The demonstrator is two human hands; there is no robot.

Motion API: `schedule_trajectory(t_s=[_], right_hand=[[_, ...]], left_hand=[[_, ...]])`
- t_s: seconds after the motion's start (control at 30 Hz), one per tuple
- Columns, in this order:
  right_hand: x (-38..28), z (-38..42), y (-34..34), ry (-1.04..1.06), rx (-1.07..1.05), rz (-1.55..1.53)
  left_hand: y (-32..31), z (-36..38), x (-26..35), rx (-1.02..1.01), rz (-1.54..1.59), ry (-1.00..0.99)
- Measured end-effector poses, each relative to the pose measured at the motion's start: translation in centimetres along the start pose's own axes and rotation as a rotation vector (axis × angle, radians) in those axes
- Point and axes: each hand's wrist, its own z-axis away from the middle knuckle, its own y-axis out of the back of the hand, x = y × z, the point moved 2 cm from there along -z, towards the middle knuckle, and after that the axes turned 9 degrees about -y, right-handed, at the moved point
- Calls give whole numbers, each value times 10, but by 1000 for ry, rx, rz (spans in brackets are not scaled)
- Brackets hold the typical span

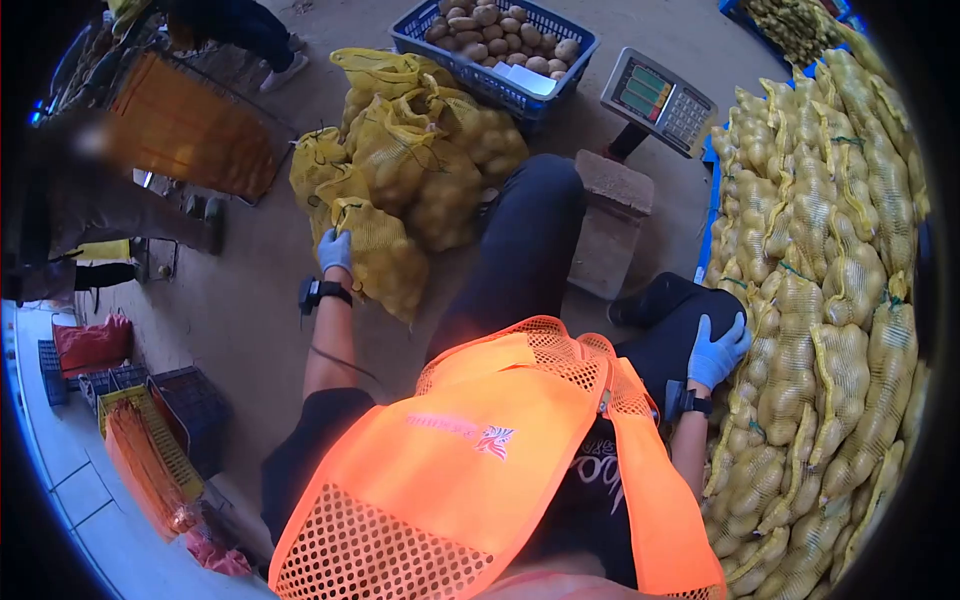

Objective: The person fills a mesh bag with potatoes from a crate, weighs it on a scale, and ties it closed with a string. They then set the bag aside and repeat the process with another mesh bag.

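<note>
My left hand (335,250), in a light blue glove, is closed on the top edge of a yellow mesh bag of potatoes (378,262) that rests on the floor. More filled yellow mesh bags (440,190) lean together just behind it. My right hand (718,352), gloved the same way, lies on my bent knee with its fingers spread and holds nothing. Right beside it rises a large stack of filled mesh bags (795,340).
A blue crate (495,70) of loose potatoes stands ahead, near a digital scale (660,100) and a concrete block (612,190). Other people's legs (240,35) show at the upper left. Dark crates (190,410) and an orange mesh bundle (140,465) sit lower left.
</note>
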Motion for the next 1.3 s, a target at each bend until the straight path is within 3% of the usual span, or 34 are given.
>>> schedule_trajectory(t_s=[0.07,0.2,0.27,0.4,0.53,0.6,0.67,0.73,0.8,0.87,0.9,0.93,0.97,1.0,1.07,1.1,1.13,1.2,1.23,1.3], right_hand=[[-1,-1,2,-14,-3,-22],[0,-5,5,-53,-79,-63],[6,-6,3,-70,-71,-48],[4,-7,2,-52,-27,-82],[-19,-18,10,71,65,-160],[-28,-35,-11,128,-83,-418],[-57,-42,-29,-177,-665,-1246],[-86,-36,-20,-381,-1168,-1530],[-116,-29,-29,-652,-1547,-1614],[-142,-22,-24,-901,-1714,-1632],[-148,-21,-25,-911,-1703,-1641],[-154,-18,-27,-928,-1802,-1811],[-159,-16,-29,-938,-1894,-1986],[-162,-12,-37,-949,-1878,-1994],[-159,-6,-54,-1230,-1411,-2212],[-159,-15,-32,-1386,-1441,-2207],[-161,-19,-18,-1404,-1428,-2211],[-161,-35,-8,-1081,-1262,-2084],[-143,-18,-62,-1353,-1324,-2401],[-133,-10,-80,-1478,-1225,-2255]], left_hand=[[5,24,26,-79,190,-2],[-17,55,99,-87,142,-185],[-13,58,140,-116,262,-217],[1,98,306,-89,468,-452],[-4,148,440,-199,643,-709],[-12,167,490,-158,778,-765],[-21,181,528,38,741,-935],[-32,180,558,-67,839,-918],[-52,182,567,-168,935,-893],[-87,193,568,-476,917,-923],[-108,196,562,-405,787,-938],[-134,189,555,-488,824,-773],[-161,192,543,-581,826,-740],[-187,194,527,-673,814,-677],[-240,202,487,-837,753,-529],[-256,212,471,-969,667,-518],[-277,223,453,-1027,630,-493],[-314,236,415,-1189,542,-444],[-336,235,392,-1243,542,-454],[-367,228,370,-1221,531,-361]])
